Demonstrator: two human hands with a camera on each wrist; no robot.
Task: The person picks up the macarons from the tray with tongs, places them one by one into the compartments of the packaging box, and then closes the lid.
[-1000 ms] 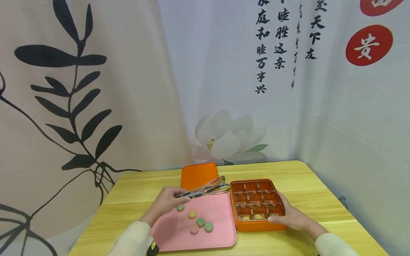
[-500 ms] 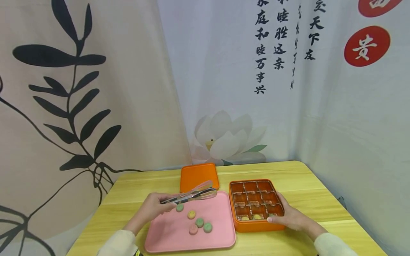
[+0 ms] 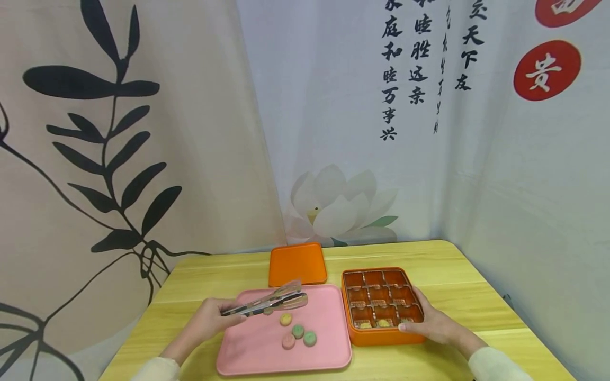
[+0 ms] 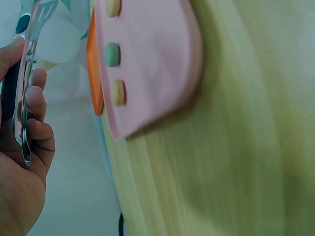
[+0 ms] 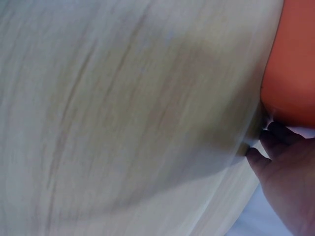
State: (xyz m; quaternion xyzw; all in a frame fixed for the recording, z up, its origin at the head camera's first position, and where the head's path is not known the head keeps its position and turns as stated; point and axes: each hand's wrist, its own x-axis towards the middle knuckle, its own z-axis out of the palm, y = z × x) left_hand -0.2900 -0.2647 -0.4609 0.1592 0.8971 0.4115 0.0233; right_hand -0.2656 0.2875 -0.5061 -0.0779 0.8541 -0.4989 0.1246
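Note:
In the head view my left hand grips metal tongs, which stretch rightward above the back of a pink tray. The left wrist view has the fingers curled round the tongs. Several macarons lie on the tray, among them a yellow one, a pink one and a green one. Another, by the tongs, is partly covered. My right hand holds the near right corner of an orange box, thumb on the front rim. Its clear insert has small compartments; pieces sit in the near row.
An orange lid-like square lies behind the tray at the back of the wood-patterned table. The box stands close against the tray's right edge. A printed curtain hangs behind the table and along its right side.
My left hand has drawn back to the left and toward me, bringing the tongs from beside the box to above the tray. The right hand and the box stay put.

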